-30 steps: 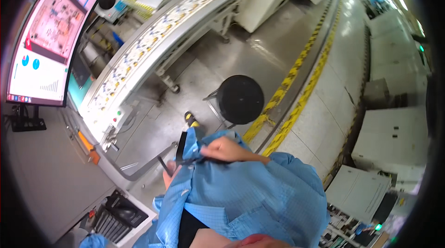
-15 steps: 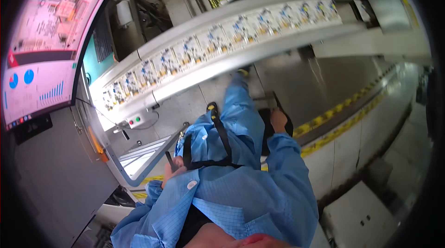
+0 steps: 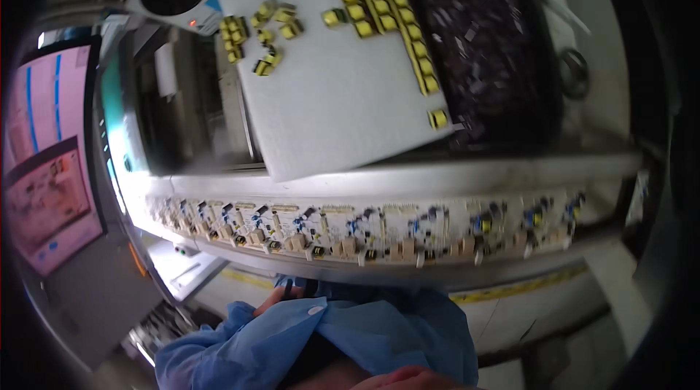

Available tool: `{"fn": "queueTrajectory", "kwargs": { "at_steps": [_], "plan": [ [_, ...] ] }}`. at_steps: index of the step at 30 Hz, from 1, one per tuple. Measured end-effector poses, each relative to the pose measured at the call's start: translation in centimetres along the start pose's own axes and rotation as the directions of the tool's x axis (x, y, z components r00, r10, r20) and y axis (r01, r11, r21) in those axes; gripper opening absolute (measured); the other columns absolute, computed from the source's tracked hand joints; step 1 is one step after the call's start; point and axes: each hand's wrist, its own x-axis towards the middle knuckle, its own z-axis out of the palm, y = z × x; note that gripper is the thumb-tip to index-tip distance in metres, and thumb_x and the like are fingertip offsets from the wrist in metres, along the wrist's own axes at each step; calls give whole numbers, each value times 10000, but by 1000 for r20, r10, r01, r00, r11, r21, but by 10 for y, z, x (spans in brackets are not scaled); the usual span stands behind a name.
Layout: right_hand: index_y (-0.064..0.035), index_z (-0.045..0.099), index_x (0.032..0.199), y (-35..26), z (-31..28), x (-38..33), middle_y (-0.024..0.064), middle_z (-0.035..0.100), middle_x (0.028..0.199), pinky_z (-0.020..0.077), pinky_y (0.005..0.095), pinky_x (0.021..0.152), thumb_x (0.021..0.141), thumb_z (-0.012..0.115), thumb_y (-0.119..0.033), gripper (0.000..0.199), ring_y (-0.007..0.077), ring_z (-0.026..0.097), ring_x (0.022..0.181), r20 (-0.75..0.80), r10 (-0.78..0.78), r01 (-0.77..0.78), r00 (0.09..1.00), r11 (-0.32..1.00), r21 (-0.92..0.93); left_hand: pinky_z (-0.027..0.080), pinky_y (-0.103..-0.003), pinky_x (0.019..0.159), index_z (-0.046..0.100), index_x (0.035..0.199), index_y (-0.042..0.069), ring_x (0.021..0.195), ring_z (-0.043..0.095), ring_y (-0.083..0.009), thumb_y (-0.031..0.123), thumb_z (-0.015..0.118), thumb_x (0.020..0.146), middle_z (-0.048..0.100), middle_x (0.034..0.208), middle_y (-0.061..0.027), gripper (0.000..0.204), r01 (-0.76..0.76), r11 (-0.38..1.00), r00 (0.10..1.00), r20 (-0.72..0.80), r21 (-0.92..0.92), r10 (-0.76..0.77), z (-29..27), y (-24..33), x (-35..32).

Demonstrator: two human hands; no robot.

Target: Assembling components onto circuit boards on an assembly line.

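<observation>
your left hand (image 3: 271,304) rests on the blue fabric sleeve (image 3: 379,332) at 6 o'clock, its fingers' grip unclear; the populated circuit boards (image 3: 364,226) lie untouched.

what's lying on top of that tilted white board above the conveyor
Small yellow components lie on the white board: a long row and loose clusters. Its far edge is hidden by blur.

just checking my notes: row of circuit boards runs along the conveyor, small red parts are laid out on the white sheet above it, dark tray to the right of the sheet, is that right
One detail is off: the small parts on the white sheet are yellow, not red, as the head view shows. The rest holds: the circuit boards run in a row along the conveyor, and the dark tray lies to the right of the sheet.
</observation>
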Motion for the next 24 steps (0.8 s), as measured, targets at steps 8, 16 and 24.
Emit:
{"fn": "queueTrajectory", "kwargs": {
  "at_steps": [8, 16, 24],
  "plan": [
    [-88, 720, 1042, -1, -104, 8, 155, 734, 932, 571, 435, 752, 940, 561, -387, 353, 352, 718, 865, -179, -127, 135, 976, 990, 35, 408, -281, 649, 574, 844, 56, 754, 493, -46, 196, 649, 948, 520, 748, 52, 189, -27, 996, 1000, 6, 84, 27, 46, 4, 34],
    [-89, 720, 1045, -20, -179, 5, 152, 736, 935, 571, 427, 758, 939, 571, -397, 359, 342, 721, 871, -433, -366, 373, 824, 925, -72, 451, -339, 764, 610, 934, 14, 857, 530, -107, 324, 602, 991, 589, 854, -27, 315, -434, 886, 886, -103, 161, 452, 50, -133, 113],
    [-89, 719, 1048, -12, -182, -53, 149, 737, 938, 571, 419, 763, 938, 579, -407, 364, 333, 723, 876, -542, -525, 509, 657, 838, -196, 478, -396, 820, 640, 1153, 44, 929, 650, -312, 396, 544, 1007, 699, 1060, -181, 393, -526, 647, 752, -55, 552, 657, 85, -142, 103]
  ]
}}
